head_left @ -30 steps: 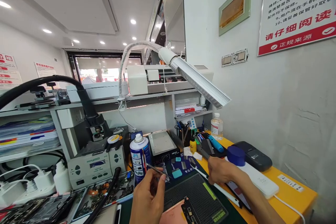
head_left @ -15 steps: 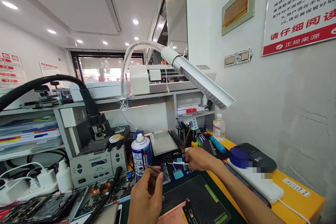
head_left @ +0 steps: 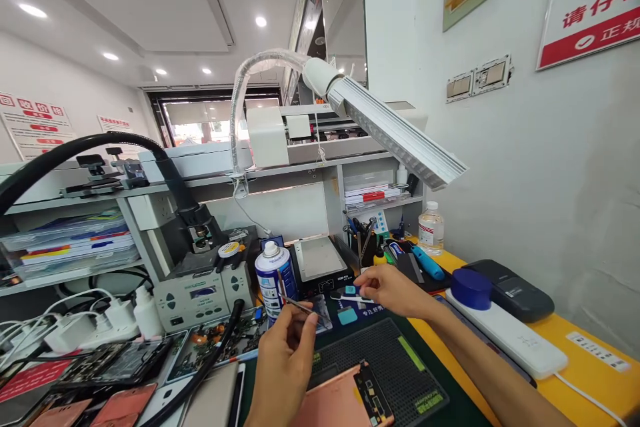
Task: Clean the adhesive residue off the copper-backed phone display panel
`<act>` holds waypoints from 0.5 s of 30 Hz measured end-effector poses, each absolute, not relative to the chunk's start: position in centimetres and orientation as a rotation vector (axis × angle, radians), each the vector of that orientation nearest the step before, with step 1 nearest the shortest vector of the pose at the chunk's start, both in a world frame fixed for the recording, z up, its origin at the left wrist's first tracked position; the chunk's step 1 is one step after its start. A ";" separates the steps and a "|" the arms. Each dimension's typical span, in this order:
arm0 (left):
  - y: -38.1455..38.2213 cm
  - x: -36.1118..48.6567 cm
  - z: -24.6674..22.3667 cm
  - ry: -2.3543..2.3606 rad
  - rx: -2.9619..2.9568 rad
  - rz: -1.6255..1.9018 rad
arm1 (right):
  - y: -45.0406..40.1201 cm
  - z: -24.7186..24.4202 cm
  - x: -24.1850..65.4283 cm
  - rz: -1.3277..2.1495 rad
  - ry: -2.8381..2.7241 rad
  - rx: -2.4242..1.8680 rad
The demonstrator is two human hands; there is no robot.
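Note:
My left hand (head_left: 285, 360) is closed in a pinch on thin metal tweezers (head_left: 296, 305), in front of the blue and white spray can (head_left: 274, 273). My right hand (head_left: 387, 290) hovers over the back of the mat with thumb and fingers apart. Just below it a white-handled tool (head_left: 347, 298) lies on the dark blue printed pad, near a small light-blue piece (head_left: 347, 315). In front of both hands, a copper-pink phone panel (head_left: 330, 400) with a black circuit part (head_left: 374, 397) at its right end rests on the black textured mat (head_left: 400, 380).
A grey soldering station (head_left: 193, 307) stands left, with a tray of small parts (head_left: 205, 347) and opened phones before it. A white power strip (head_left: 505, 333) and blue round lid (head_left: 471, 288) lie right. A lamp (head_left: 395, 133) hangs above; a clear bottle (head_left: 431, 230) stands behind.
My right hand has come off the white-handled tool, which now lies on the pad. My left hand still pinches the tweezers. The view has tilted down and shifted a little.

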State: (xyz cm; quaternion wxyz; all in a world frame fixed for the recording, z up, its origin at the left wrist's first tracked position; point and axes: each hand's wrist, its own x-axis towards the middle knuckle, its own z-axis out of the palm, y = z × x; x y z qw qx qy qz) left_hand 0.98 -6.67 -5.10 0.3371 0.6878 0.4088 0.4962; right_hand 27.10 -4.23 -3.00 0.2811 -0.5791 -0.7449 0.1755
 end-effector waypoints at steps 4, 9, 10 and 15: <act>-6.9 1.0 -4.8 1.066 1.803 1.286 | -5.0 -2.4 25.9 0.632 -1.965 -1.373; -7.6 1.2 -4.4 1.036 1.853 1.245 | -6.5 -1.8 23.8 0.655 -1.975 -1.252; -7.7 1.2 -4.4 1.031 1.864 1.237 | -6.9 -1.8 23.3 0.638 -1.991 -1.235; -8.3 1.5 -4.1 1.005 1.932 1.244 | -8.3 -2.4 20.5 0.508 -2.076 -1.206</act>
